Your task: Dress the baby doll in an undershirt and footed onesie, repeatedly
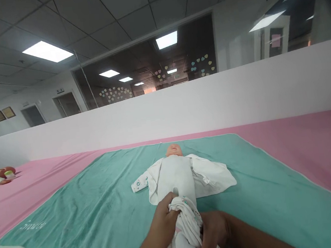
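A baby doll [173,150] lies on its back on a teal towel [98,212], head pointing away from me. Its body is wrapped in white cloth [176,175], with an open white printed garment [211,176] spread under it. My left hand [164,224] is closed on a bunched white printed cloth [188,222] at the doll's lower end. My right hand [213,232] grips the same bunched cloth from the right side. The doll's legs are hidden by the cloth and my hands.
The towel lies on a long pink-covered table [306,143] backed by a low white wall [240,90]. Another doll and small items [1,175] rest at the far left. Glass panels and ceiling lights are beyond the wall.
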Tool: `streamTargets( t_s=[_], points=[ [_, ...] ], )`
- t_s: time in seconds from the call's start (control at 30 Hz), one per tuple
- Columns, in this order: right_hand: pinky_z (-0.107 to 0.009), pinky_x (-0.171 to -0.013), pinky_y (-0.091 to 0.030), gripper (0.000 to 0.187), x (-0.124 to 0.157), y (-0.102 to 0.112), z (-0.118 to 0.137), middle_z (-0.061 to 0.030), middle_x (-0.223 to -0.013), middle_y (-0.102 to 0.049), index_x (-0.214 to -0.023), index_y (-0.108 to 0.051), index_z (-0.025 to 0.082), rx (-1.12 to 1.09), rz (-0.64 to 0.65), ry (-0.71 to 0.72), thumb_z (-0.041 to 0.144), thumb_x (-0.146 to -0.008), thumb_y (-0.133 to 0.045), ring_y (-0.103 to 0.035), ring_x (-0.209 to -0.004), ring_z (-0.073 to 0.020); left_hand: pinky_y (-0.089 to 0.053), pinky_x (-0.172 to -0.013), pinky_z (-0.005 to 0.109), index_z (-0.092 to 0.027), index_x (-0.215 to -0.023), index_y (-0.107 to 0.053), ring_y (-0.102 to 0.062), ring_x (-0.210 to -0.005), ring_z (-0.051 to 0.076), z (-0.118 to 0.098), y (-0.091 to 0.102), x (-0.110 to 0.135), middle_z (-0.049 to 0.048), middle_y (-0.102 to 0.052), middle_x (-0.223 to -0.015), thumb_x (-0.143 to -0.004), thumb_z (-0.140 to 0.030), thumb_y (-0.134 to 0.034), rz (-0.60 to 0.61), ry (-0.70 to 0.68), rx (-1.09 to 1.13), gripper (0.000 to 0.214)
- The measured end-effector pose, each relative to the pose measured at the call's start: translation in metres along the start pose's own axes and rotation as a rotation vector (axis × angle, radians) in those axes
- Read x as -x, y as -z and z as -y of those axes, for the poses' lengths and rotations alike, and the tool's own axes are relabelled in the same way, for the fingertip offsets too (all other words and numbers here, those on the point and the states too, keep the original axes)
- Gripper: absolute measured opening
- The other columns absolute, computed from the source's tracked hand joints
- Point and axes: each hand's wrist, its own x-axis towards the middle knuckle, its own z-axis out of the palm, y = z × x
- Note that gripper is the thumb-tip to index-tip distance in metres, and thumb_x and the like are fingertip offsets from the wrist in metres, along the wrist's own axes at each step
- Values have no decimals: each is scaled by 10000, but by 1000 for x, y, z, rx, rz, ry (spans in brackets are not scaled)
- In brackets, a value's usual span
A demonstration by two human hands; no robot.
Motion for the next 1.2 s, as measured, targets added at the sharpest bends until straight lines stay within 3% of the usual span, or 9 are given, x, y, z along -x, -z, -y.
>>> streamTargets(
  t_s=[0.1,0.23,0.33,0.47,0.6,0.77,0.9,1.07,1.2],
  points=[
    [-169,-519,-477,482,3,-1,2,-25,-701,-646,-750,-640,92,-122,13,18,285,-377,-876,-565,-556,-84,-384,-725,258,-197,-925,-526,-497,-793,144,-20,15,6,-10,-538,-838,-749,-162,-467,159,39,144,189],
    [-185,-426,-469,346,4,3,8,-4,-568,-618,-656,-636,95,-187,-10,47,295,-466,-844,-547,-441,-90,-402,-876,323,-301,-1340,-316,-491,-1070,231,-50,34,23,44,-481,-1231,-645,-251,-689,439,11,55,790],
    [-180,-369,-433,292,4,4,13,-17,-572,-632,-658,-646,79,-194,-173,140,262,-508,-818,-542,-415,-95,-417,-880,341,-323,-1393,-244,-486,-1081,263,-53,27,32,67,-417,-1295,-524,-231,-773,364,-17,-243,1023],
    [-162,-324,-342,242,3,-2,19,-8,-573,-625,-702,-646,79,-114,-278,161,222,-566,-786,-483,-369,-62,-446,-769,308,-324,-1391,-265,-517,-987,234,-31,5,32,80,-316,-1340,-610,-161,-636,126,-132,-536,880],
    [-182,-463,-428,339,3,-9,25,-6,-673,-639,-864,-661,110,40,-316,220,204,-566,-790,-550,-510,-80,-415,-625,257,-367,-1379,-270,-534,-854,187,-17,1,27,56,-362,-1286,-592,-40,-503,81,-180,-642,884],
    [-260,-559,-475,464,12,-4,27,0,-696,-628,-946,-650,128,138,-284,133,245,-524,-802,-564,-579,-121,-404,-691,262,-314,-1329,-375,-531,-900,199,-16,5,20,44,-500,-1140,-555,18,-465,30,-253,-649,847],
    [-305,-698,-472,482,16,-6,26,-17,-807,-632,-1003,-621,148,269,-377,113,206,-548,-770,-587,-776,-181,-388,-779,294,-271,-1232,-485,-544,-941,206,-4,6,11,35,-586,-1086,-608,19,-420,-57,-305,-651,691],
    [-268,-610,-408,319,-2,-14,21,3,-783,-594,-940,-556,176,596,-684,106,83,-638,-512,-545,-692,-150,-342,-654,269,-191,-827,-559,-536,-727,178,8,11,12,29,-613,-783,-743,-72,-408,-293,-219,-583,210],
    [-255,-569,-322,220,-25,-15,20,-12,-744,-576,-839,-497,174,993,-805,-18,127,-624,-497,-511,-682,-149,-283,-589,254,-204,-779,-499,-521,-651,167,5,17,39,12,-601,-728,-816,-160,-399,-337,-39,-577,115]
  ],
)
